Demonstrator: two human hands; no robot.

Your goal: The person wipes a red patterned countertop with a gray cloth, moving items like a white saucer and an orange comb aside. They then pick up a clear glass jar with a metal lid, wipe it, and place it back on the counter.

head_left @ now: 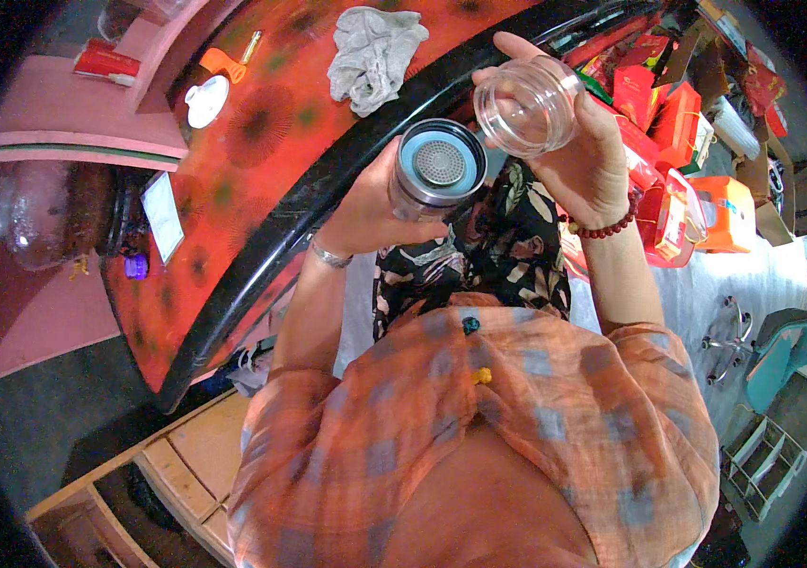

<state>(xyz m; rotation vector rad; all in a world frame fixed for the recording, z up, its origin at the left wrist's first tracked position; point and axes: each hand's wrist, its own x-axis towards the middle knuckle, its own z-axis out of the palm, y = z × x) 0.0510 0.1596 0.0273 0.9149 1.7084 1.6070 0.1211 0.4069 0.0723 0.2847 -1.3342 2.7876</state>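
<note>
My left hand [369,210] is wrapped around a cylindrical tumbler [439,170] with a metal collar. Its mouth faces up toward me and shows a round perforated metal strainer [439,162] set in a light blue ring. In my right hand [588,156] is a clear, round transparent cup [525,106], tilted, with the fingers seen through its wall. The two pieces are close together but apart, over my lap and beside the black table edge. A crumpled grey cloth [375,60] lies on the red table beyond my left hand.
The red patterned table [261,135] has a curved black edge [290,213]. On it are an orange-handled tool [223,65], a white round object [206,101] and a white card [162,217]. Red boxes [676,124] crowd the right, near an orange stool [726,213] and a teal chair [783,355].
</note>
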